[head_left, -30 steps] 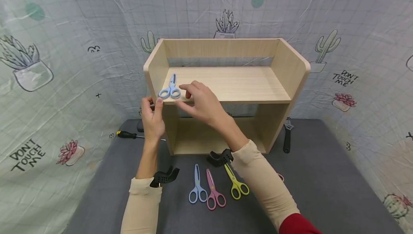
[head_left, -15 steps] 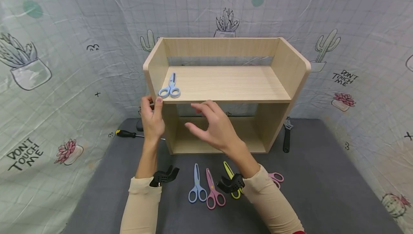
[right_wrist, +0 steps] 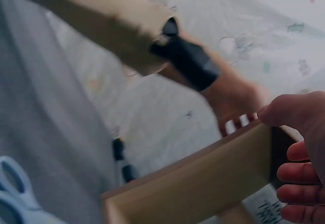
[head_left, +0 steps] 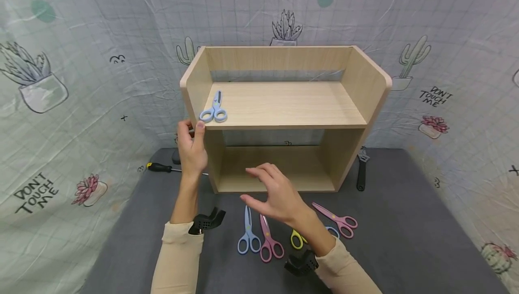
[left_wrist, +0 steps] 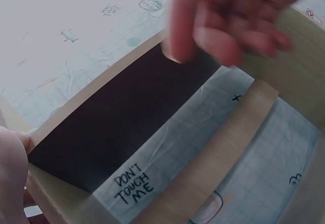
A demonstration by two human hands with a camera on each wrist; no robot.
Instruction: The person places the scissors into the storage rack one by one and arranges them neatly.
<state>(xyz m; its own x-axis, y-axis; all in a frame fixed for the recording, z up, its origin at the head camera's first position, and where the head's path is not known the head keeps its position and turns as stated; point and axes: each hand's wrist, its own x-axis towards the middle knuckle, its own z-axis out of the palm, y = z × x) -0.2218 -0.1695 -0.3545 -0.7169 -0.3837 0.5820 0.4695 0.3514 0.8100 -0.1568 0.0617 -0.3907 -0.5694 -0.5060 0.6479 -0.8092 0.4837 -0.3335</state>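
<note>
In the head view, my left hand [head_left: 192, 152] holds the left side panel of a two-tier wooden shelf [head_left: 292, 127], its thumb against the front edge. Blue scissors [head_left: 214, 108] lie on the upper board just above that thumb, blades pointing back. My right hand [head_left: 277, 192], thumb and fingers apart and holding nothing, is in front of the lower tier. Below it on the grey table lie blue scissors [head_left: 248, 228], pink scissors [head_left: 265, 231] and yellow scissors [head_left: 293, 238], the yellow pair partly hidden by the right forearm.
More pink scissors [head_left: 334, 217] lie right of the right wrist, with a blue handle [head_left: 333, 229] peeking out beside it. A screwdriver [head_left: 160, 168] lies left of the shelf, an adjustable wrench [head_left: 361, 170] right of it. Printed cloth [head_left: 142, 82] hangs behind and at the sides.
My right hand has drawn back from beside the blue scissors on the upper board, down toward the scissors on the table. The left hand keeps its place on the shelf.
</note>
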